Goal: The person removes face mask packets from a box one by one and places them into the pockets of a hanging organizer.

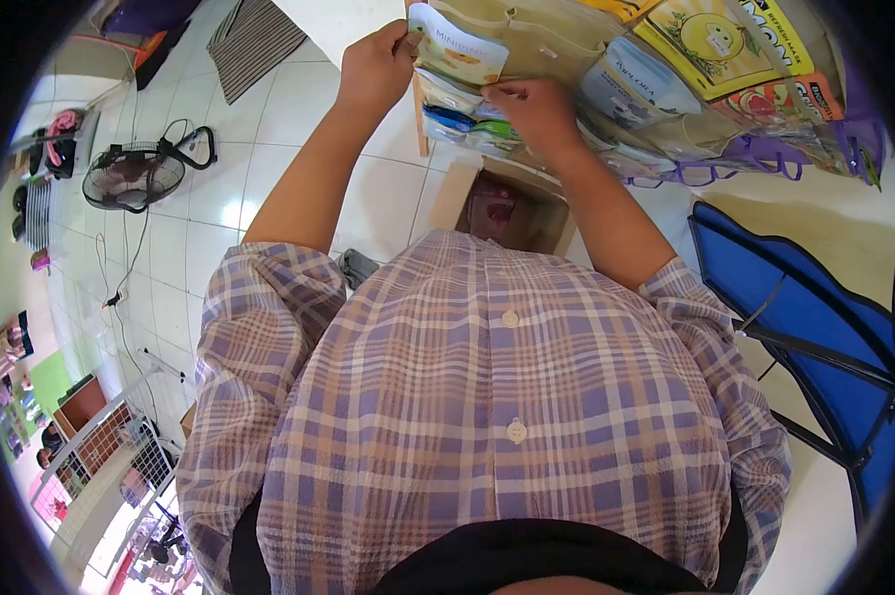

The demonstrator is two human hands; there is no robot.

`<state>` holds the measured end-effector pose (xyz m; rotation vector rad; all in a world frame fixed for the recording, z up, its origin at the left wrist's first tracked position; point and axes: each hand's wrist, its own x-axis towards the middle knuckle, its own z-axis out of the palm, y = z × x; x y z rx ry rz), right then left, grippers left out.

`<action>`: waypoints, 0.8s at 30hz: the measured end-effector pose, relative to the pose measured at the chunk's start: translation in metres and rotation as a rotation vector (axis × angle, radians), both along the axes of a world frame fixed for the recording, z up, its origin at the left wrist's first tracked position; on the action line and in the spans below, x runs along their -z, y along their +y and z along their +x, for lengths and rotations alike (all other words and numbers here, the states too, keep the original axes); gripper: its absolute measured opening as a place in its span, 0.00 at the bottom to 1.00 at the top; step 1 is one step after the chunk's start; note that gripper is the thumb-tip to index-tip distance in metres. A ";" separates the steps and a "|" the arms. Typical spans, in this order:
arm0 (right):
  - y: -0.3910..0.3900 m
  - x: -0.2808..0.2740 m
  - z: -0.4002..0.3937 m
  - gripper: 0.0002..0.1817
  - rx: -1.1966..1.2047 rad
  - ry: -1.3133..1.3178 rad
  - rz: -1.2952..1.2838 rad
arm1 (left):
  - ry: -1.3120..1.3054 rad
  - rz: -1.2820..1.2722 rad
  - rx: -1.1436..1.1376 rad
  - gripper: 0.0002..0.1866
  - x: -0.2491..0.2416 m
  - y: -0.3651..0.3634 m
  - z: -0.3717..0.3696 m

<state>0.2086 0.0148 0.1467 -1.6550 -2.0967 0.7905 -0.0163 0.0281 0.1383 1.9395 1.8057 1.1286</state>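
Observation:
A white packet (455,48) with orange pictures and lettering stands in a beige pocket of a hanging organizer (557,45) at the top of the head view. My left hand (376,67) pinches the packet's left edge between thumb and fingers. By the packet's lower right corner, my right hand (539,117) has its fingers closed at the pocket's rim. Below the packet, blue and green packs (452,118) fill a lower pocket. Right of my right hand are a pale blue packet (638,84) and a yellow lemon mask packet (722,42).
An open cardboard box (453,198) stands on the tiled floor below the organizer. A black fan (135,177) with trailing cable lies to the left. A blue folding panel with black legs (814,297) leans at right. A white wire rack (120,446) is at lower left.

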 end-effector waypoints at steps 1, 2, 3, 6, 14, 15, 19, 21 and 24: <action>0.007 -0.003 -0.002 0.16 0.030 0.000 -0.073 | -0.001 0.000 0.001 0.12 0.001 0.001 0.000; 0.013 -0.003 -0.003 0.17 0.061 0.002 -0.146 | -0.010 -0.014 -0.003 0.12 0.001 0.002 0.000; 0.018 0.000 -0.003 0.17 0.063 0.002 -0.148 | -0.019 -0.030 -0.007 0.11 0.002 0.003 0.001; 0.028 0.009 -0.003 0.17 0.078 -0.100 -0.002 | -0.060 -0.064 0.014 0.12 0.003 0.006 0.001; 0.019 -0.014 -0.001 0.17 -0.064 -0.332 0.003 | -0.143 -0.249 0.063 0.14 -0.002 0.006 -0.003; 0.018 -0.019 -0.002 0.17 -0.065 -0.334 0.002 | -0.100 -0.295 0.064 0.14 -0.002 0.007 -0.005; 0.019 -0.028 -0.009 0.17 -0.162 -0.431 0.002 | -0.216 -0.200 0.126 0.13 0.014 0.013 -0.014; 0.022 -0.024 -0.009 0.16 -0.186 -0.452 0.013 | -0.264 -0.220 0.108 0.14 0.014 0.011 -0.014; 0.025 -0.015 -0.005 0.18 -0.186 -0.306 -0.004 | -0.224 -0.229 0.131 0.14 0.012 0.013 -0.016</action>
